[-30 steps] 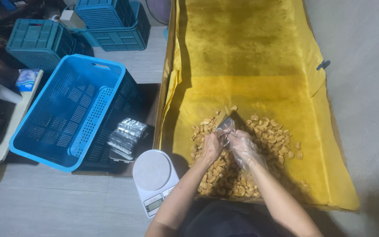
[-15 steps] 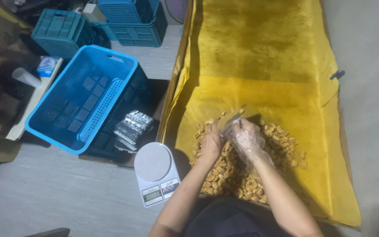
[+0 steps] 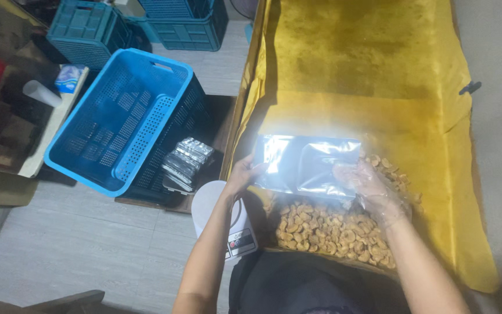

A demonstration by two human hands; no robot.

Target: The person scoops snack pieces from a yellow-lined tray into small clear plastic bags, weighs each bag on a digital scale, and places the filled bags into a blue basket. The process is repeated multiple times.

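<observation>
Silver pouch held flat between both hands

The left hand [image 3: 240, 174] grips the silver pouch [image 3: 306, 164] at its left edge; the gloved right hand [image 3: 370, 187] pinches its right edge, above the cashews [image 3: 321, 224] on the yellow cloth [image 3: 350, 70].

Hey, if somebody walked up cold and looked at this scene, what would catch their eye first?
Probably the shiny silver foil pouch at centre, held flat between the bare left hand and the clear-plastic-gloved right hand. Under it lies a heap of pale cashew nuts on a wide yellow cloth. At left sits a bright blue perforated plastic crate.
</observation>
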